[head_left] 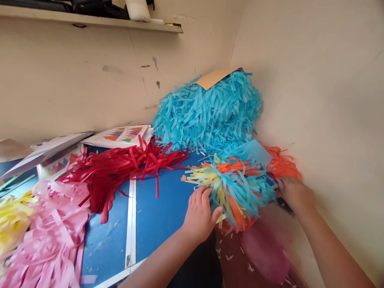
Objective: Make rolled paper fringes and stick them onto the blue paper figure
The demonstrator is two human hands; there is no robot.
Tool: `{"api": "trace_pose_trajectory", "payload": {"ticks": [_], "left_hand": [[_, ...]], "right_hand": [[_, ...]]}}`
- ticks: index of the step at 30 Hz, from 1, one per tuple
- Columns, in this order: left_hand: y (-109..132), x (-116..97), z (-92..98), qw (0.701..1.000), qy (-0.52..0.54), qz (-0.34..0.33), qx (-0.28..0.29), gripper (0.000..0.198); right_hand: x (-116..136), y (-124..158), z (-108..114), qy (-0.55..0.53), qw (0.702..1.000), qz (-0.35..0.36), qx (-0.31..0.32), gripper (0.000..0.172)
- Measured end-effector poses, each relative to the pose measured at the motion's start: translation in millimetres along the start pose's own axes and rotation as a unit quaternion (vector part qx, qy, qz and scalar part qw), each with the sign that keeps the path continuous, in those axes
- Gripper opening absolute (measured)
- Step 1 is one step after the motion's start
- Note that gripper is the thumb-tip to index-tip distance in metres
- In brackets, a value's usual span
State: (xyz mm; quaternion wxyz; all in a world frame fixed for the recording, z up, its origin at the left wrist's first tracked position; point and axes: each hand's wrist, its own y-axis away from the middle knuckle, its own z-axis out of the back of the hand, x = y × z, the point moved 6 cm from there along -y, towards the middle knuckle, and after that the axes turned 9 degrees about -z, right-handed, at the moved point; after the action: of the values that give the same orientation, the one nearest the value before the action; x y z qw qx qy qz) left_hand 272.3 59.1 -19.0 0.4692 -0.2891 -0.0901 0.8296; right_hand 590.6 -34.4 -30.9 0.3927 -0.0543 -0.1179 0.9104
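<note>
well, my left grip (199, 214) sits open against the paper fringe (232, 192); my right grip (295, 195) is half hidden, can't tell; tugging could tear it.

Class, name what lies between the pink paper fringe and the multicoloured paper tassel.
Red paper strips on a blue board, seen in the head view.

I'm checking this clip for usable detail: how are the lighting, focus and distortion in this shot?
In the head view, light is soft and even, with no harsh glare on the cream wall. The multicoloured paper fringe by the left hand looks sharp; the pink patch below the right hand is blurred; the shelf runs tilted.
</note>
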Motion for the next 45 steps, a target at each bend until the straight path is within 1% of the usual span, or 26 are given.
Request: {"api": "trace_pose_trajectory", "payload": {"ticks": [6,13,19,23,26,30,36,40,45], "left_hand": [[-5.1,-0.8,-0.7,1.000,-0.027,-0.002,0.016,0.035],[-6.0,-7.7,-0.8,0.998,-0.052,-0.029,0.036,0.034],[-6.6,-9.9,-0.8,0.997,-0.054,-0.030,0.039,0.034],[-6.7,-12.4,-1.5,0.997,-0.054,-0.037,0.039,0.037],[-6.0,-12.8,-2.4,0.997,-0.056,-0.041,0.040,0.037],[-5.3,-12.4,-2.8,0.997,-0.058,-0.044,0.040,0.037],[-5.4,-12.6,-2.2,0.996,-0.057,-0.041,0.047,0.037],[-4.5,-12.4,-3.0,0.997,-0.054,-0.041,0.046,0.037],[-4.7,-10.0,-3.6,0.997,-0.052,-0.037,0.045,0.037]], "right_hand": [[-15.6,-8.0,1.1,-0.112,0.993,-0.044,0.018,0.031],[-25.4,-15.8,1.9,-0.228,0.966,-0.112,0.052,0.027],[-24.1,-17.8,7.1,-0.269,0.946,-0.162,0.083,0.022],[-23.4,-16.4,15.1,-0.269,0.942,-0.186,0.072,0.024],[-25.0,-18.6,25.1,-0.252,0.944,-0.206,0.050,0.024],[-30.0,-29.2,42.5,-0.209,0.953,-0.218,0.024,0.024],[-37.1,-49.3,69.1,-0.156,0.965,-0.211,0.021,0.025],[-38.8,-59.7,90.8,-0.154,0.961,-0.230,0.009,0.029],[-38.0,-67.4,118.0,-0.172,0.950,-0.260,-0.009,0.039]]}}
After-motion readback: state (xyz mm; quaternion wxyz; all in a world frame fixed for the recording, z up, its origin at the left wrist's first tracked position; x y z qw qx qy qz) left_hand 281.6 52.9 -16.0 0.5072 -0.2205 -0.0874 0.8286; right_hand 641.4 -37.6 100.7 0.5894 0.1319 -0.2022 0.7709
